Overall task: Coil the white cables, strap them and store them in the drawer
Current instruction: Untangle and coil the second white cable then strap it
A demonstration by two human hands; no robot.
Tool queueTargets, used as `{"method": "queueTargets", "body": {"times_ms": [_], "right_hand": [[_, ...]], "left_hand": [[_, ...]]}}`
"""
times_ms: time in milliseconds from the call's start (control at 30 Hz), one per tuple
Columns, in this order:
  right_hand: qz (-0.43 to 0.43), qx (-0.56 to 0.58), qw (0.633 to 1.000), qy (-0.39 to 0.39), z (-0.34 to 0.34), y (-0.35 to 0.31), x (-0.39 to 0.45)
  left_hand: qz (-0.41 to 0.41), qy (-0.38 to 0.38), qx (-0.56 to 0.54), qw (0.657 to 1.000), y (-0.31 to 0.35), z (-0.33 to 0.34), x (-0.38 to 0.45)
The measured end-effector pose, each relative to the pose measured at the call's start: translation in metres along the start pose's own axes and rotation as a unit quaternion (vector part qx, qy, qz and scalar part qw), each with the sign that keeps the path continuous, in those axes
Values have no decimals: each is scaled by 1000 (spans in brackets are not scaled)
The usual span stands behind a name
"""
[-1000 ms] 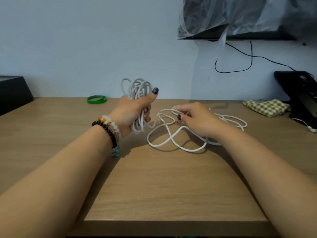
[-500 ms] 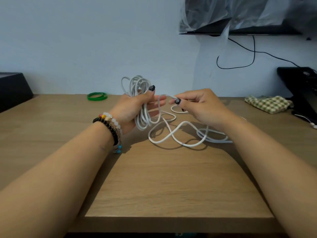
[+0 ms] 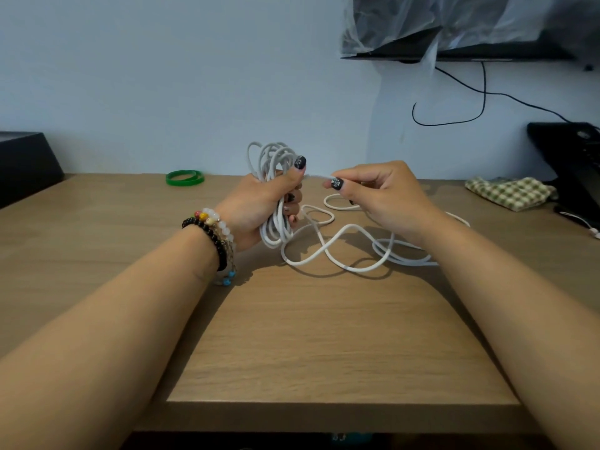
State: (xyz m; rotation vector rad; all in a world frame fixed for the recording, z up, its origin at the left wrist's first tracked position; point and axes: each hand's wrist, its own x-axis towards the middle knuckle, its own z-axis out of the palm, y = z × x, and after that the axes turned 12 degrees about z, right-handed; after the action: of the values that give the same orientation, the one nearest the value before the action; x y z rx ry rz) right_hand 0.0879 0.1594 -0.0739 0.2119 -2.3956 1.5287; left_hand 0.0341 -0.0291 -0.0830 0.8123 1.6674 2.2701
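1. The left hand (image 3: 259,206) grips a bundle of white cable coils (image 3: 276,164), thumb pressed over them, held above the wooden table (image 3: 324,336).
2. The right hand (image 3: 386,196) pinches a cable strand close to the left thumb.
3. Loose cable loops (image 3: 337,254) sprawl on the table beneath both hands.
4. A green band (image 3: 185,177) lies farther back, and a checked cloth (image 3: 509,193) off right.

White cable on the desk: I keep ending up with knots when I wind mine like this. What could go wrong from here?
1. The loose white cable crosses over itself on the wooden desk; pulling it in with the right hand could tighten a crossing into a knot.
2. The coil in the left hand looks uneven, so loops may slip out.
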Motion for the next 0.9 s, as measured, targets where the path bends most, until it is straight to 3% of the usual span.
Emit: {"method": "queueTargets", "body": {"times_ms": [133,233,367,433,533,667,733,900], "right_hand": [[-31,-7,999,26,0,2,2],[-32,-32,999,22,4,2,2],[-16,-61,998,19,8,0,2],[-3,-61,998,25,7,1,2],[24,-51,997,46,4,3,4],[32,-57,995,71,0,-1,5],[35,-61,995,77,0,-1,6],[23,-36,994,103,1,1,4]], "left_hand": [[-1,-38,139,990,-1,-2,-2],[11,-39,344,938,-3,2,-2],[34,-1,447,894,-3,0,2],[38,37,426,903,-3,-4,3],[44,157,296,941,-3,-14,7],[30,299,131,945,0,-29,15],[25,294,101,950,1,-32,16],[52,155,52,985,1,-17,7]]}}
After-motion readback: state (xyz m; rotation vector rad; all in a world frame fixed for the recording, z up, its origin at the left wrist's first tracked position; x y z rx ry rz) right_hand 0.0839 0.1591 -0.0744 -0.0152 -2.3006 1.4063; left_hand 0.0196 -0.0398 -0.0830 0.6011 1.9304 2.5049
